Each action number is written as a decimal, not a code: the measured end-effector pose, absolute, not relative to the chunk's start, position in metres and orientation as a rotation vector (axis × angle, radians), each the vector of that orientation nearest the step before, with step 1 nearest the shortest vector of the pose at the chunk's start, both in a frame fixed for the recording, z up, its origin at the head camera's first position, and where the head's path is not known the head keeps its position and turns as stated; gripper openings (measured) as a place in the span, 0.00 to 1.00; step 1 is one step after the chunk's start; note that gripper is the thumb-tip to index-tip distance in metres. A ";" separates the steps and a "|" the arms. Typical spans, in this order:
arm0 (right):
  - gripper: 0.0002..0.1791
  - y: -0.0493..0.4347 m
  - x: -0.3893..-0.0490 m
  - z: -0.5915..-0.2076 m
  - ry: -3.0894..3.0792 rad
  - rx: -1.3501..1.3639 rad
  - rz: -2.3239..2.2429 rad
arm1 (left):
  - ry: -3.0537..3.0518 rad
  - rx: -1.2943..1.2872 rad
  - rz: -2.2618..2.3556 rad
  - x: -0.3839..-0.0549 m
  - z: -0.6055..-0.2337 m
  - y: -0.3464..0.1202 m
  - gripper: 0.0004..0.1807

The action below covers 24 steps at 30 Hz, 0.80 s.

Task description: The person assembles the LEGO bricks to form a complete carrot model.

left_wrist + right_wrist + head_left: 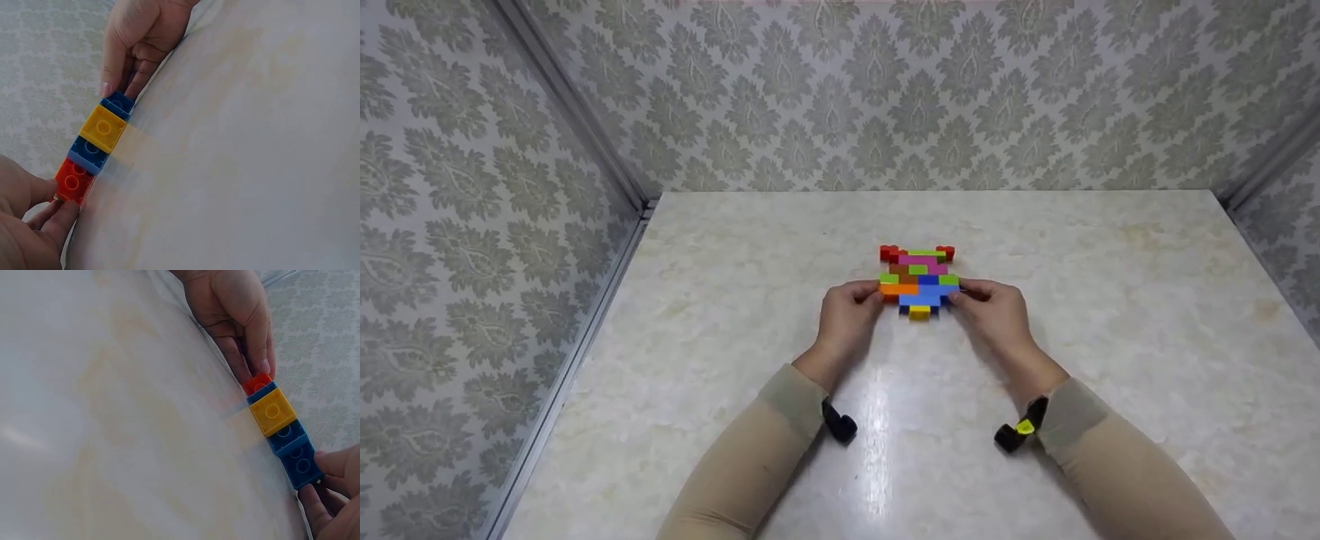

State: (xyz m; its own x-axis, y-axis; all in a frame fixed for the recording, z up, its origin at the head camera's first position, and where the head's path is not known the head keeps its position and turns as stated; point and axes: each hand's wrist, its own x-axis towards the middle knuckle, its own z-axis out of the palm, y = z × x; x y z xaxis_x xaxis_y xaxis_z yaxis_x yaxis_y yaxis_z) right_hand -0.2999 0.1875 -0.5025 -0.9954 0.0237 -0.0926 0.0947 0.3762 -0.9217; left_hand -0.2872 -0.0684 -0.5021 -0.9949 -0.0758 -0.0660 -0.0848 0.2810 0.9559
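A flat figure of joined toy building bricks (919, 274) lies between the two hands in the head view, with red corners at its far side and a yellow brick at its near side. My left hand (851, 315) pinches its left side at an orange-red brick (72, 181). On the other side, my right hand (997, 311) pinches a blue brick (304, 467). Both wrist views show the hollow undersides of the near bricks, including the yellow brick (103, 128), close over the tabletop.
The pale marbled table (720, 247) reaches back to a patterned wall (840, 90). Another patterned wall (450, 225) stands along the left, with a metal frame strip. Black wrist cameras with straps sit on both wrists.
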 end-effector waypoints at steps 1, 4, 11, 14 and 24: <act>0.24 0.188 -0.299 -0.503 2.561 0.107 -1.706 | 2.513 -0.152 1.864 -0.287 -0.503 -0.068 0.13; 0.23 0.190 -0.298 -0.504 2.579 0.092 -1.691 | 2.519 -0.160 1.840 -0.287 -0.504 -0.067 0.13; 0.23 0.193 -0.297 -0.506 2.618 0.108 -1.678 | 2.498 -0.174 1.808 -0.286 -0.505 -0.062 0.15; 0.23 0.193 -0.297 -0.506 2.620 0.130 -1.668 | 2.504 -0.162 1.795 -0.286 -0.506 -0.061 0.16; 0.22 0.192 -0.300 -0.507 2.634 0.118 -1.739 | 2.518 -0.125 1.829 -0.290 -0.507 -0.070 0.21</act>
State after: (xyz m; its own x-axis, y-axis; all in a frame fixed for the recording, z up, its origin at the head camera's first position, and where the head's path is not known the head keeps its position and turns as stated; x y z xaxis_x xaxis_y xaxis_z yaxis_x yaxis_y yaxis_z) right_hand -0.2995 0.1923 -0.5071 -0.9971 0.0716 -0.0269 0.0528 0.3908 -0.9190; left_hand -0.2898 -0.0704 -0.5068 -0.9965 -0.0491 -0.0683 -0.0802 0.3073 0.9482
